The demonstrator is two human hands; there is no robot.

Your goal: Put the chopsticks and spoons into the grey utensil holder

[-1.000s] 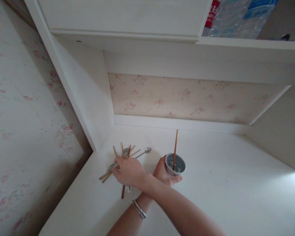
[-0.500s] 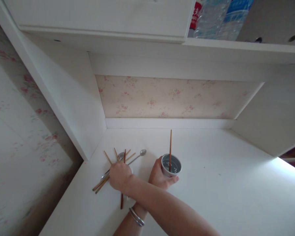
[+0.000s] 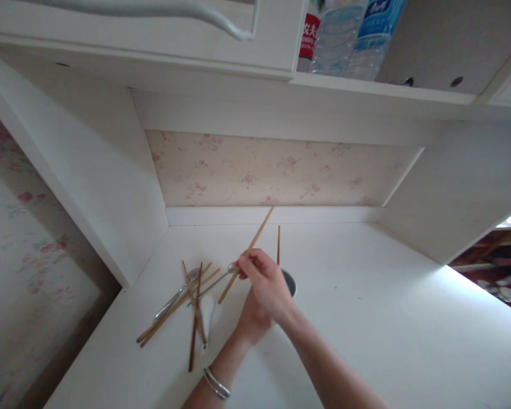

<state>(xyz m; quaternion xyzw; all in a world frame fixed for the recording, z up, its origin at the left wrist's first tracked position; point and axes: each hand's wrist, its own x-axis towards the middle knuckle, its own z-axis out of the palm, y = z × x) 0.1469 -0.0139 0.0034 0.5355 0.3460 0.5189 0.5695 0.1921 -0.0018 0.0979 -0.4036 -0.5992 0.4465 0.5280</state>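
Right hand (image 3: 266, 281) pinches a chopstick (image 3: 247, 253) mid-shaft, its long axis slanting up and away, just left of the cup (image 3: 290, 282) that the left hand (image 3: 251, 318) grips, fingers wrapped, directly beneath

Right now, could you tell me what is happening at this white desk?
A person works at the white desk. The right hand holds one wooden chopstick lifted at a slant. The left hand, bangles on its wrist, is around a metal cup that is mostly hidden and has one chopstick standing in it. More chopsticks and spoons lie in a loose pile to the left.
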